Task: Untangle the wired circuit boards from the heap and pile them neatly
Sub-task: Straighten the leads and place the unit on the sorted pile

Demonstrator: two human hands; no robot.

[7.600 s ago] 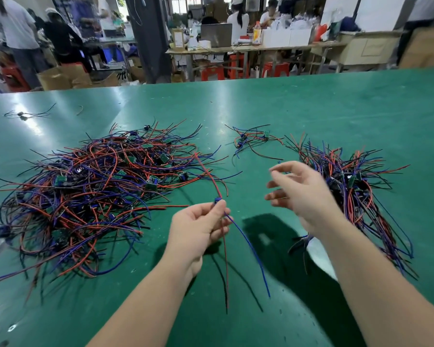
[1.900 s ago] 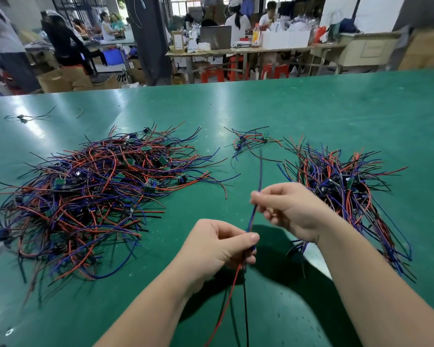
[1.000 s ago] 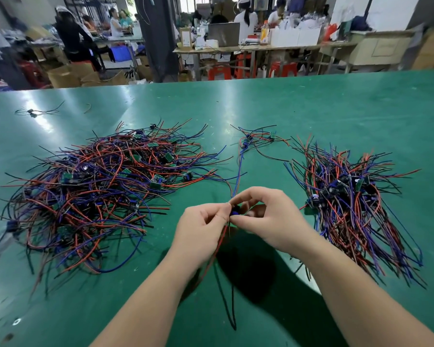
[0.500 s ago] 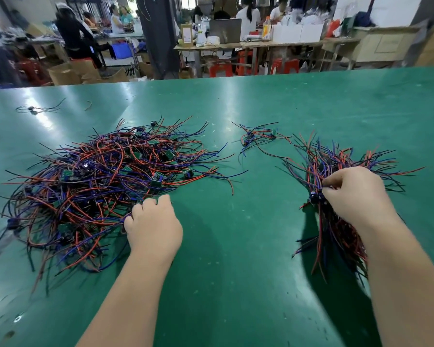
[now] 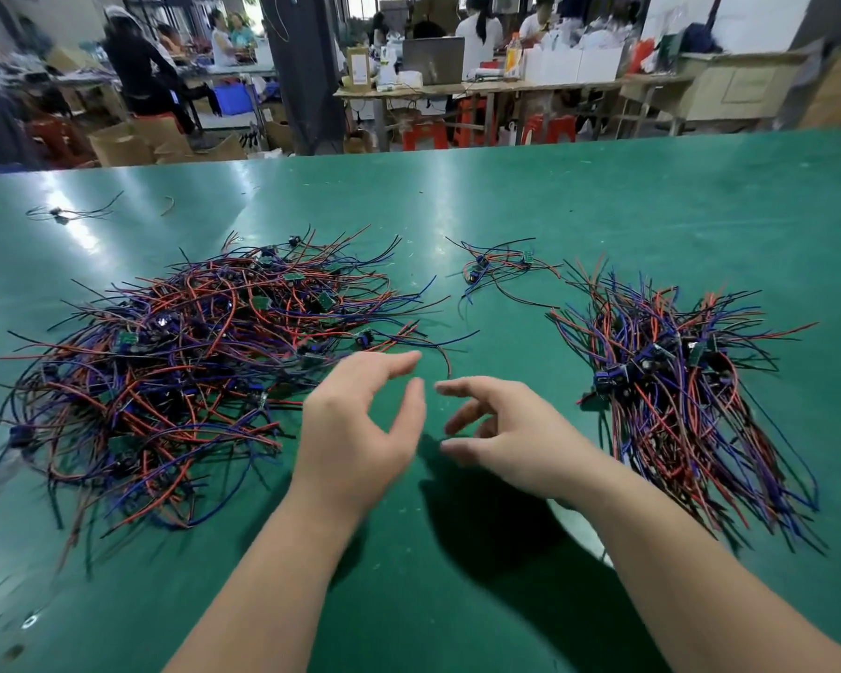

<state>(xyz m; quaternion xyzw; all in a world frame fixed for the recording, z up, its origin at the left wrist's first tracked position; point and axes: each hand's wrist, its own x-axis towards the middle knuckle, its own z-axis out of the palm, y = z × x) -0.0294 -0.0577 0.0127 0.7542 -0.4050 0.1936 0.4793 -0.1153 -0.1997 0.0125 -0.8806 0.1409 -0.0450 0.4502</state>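
Note:
A big tangled heap (image 5: 185, 361) of small green circuit boards with red, blue and black wires lies on the left of the green table (image 5: 603, 211). A tidier pile (image 5: 680, 381) with its wires running the same way lies on the right. My left hand (image 5: 360, 429) hovers at the heap's right edge, fingers spread and relaxed, holding nothing. My right hand (image 5: 511, 434) floats between the two piles, fingers loosely bent and empty.
A small loose cluster of wired boards (image 5: 496, 269) lies beyond the hands, between the piles. One stray wired piece (image 5: 64, 213) sits at the far left. Other work tables (image 5: 481, 87), boxes and people fill the background past the table's far edge.
My right hand has let go of the wired board at the right pile and moved left to the middle. My left hand has lifted off the heap and opened.

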